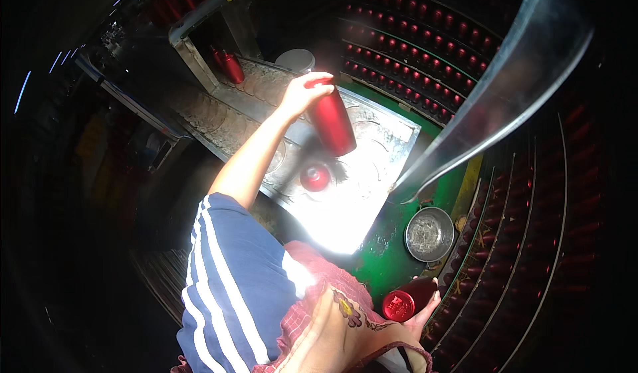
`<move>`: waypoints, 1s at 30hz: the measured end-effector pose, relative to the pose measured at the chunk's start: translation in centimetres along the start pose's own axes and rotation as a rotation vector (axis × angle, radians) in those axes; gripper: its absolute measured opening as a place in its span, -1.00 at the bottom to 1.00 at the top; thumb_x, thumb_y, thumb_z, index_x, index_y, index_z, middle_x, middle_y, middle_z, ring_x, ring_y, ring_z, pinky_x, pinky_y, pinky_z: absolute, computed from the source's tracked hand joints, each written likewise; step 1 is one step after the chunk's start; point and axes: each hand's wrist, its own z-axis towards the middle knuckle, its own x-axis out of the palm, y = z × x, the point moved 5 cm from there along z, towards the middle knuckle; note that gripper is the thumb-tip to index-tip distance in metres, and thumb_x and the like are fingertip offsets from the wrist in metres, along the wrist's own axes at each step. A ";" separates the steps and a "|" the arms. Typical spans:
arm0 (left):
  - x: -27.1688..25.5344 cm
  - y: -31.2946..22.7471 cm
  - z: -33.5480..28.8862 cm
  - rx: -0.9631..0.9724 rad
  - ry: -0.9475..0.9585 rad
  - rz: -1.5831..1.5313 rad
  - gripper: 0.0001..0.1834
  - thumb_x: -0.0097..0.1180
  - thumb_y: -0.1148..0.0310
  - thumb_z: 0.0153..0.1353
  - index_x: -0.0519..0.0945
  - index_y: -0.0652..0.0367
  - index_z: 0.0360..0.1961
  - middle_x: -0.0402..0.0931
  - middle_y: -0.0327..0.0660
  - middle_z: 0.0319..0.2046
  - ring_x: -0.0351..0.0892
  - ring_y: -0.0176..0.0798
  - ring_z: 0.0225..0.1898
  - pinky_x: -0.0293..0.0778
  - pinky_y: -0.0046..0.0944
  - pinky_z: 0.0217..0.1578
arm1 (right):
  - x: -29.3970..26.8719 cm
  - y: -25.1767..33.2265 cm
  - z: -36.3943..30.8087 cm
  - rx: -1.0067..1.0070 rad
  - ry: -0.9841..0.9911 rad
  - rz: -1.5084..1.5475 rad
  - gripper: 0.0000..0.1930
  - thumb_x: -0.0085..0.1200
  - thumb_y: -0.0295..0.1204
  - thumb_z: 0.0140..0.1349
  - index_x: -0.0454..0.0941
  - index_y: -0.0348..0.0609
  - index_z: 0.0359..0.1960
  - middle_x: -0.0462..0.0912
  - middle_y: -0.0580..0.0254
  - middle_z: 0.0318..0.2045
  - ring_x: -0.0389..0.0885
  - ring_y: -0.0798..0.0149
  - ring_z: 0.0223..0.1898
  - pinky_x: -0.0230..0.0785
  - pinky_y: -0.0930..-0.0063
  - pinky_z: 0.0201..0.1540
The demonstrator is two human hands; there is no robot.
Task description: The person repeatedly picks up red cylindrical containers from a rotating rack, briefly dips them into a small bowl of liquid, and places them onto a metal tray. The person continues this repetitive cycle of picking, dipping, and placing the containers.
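Observation:
My left hand (307, 94) is wrapped round the upper end of a shiny red metal bottle (334, 124). The bottle is tilted above a brightly lit metal plate (339, 223). Just below it, another red bottle (314, 178) stands on the plate and shows mostly its rounded top. Low on the right, close to my body, my right hand (423, 314) grips a second red bottle (401, 304) lying on its side, one round end turned toward me. Glare washes out much of the plate, and the right fingers are partly hidden behind the bottle.
A grey metal bowl (429, 235) sits on the green surface (382, 237) at right. A curved, shiny sheet (512, 87) juts in from the upper right. Racks of red bottles (412, 31) curve round behind and right. A white bucket (296, 60) and red bottles (230, 67) stand farther back.

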 end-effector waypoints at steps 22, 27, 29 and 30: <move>-14.0 7.3 -6.0 0.187 -0.232 0.073 -0.75 0.13 0.62 0.10 0.72 0.16 -0.21 0.52 -0.07 0.06 0.44 -0.13 0.08 0.32 -0.19 0.14 | 49.4 -33.9 28.8 -0.797 0.413 -1.941 -0.49 0.26 -0.26 0.08 0.56 0.47 0.14 0.09 -0.10 0.42 0.22 -0.24 0.28 0.25 0.08 0.30; -2.8 1.4 -10.2 0.241 -0.071 -0.405 -0.80 0.02 0.46 0.24 0.60 0.38 -0.24 0.54 0.04 -0.14 0.52 -0.19 -0.19 0.49 -0.27 -0.16 | 42.6 -22.3 16.1 -0.874 0.748 -1.410 -0.56 0.14 -0.44 0.21 0.58 0.24 0.15 0.27 -0.03 0.36 0.32 -0.13 0.30 0.22 0.13 0.32; 2.4 -1.7 -11.5 0.255 0.114 -0.629 -0.80 0.02 0.46 0.23 0.58 0.41 -0.24 0.53 0.02 -0.21 0.53 -0.21 -0.25 0.53 -0.29 -0.26 | 37.3 -14.8 11.0 -0.794 0.763 -1.152 -0.63 0.14 -0.57 0.18 0.66 0.02 0.03 0.44 0.05 0.22 0.44 0.08 0.24 0.33 0.24 0.25; 5.8 -3.1 -12.5 0.234 0.238 -0.687 -0.78 0.02 0.44 0.24 0.59 0.41 -0.24 0.54 0.01 -0.21 0.53 -0.22 -0.26 0.54 -0.30 -0.28 | 33.8 -9.9 8.8 -0.866 0.595 -1.188 -0.67 0.14 -0.60 0.18 0.68 -0.06 -0.01 0.48 0.08 0.16 0.48 0.12 0.19 0.35 0.29 0.23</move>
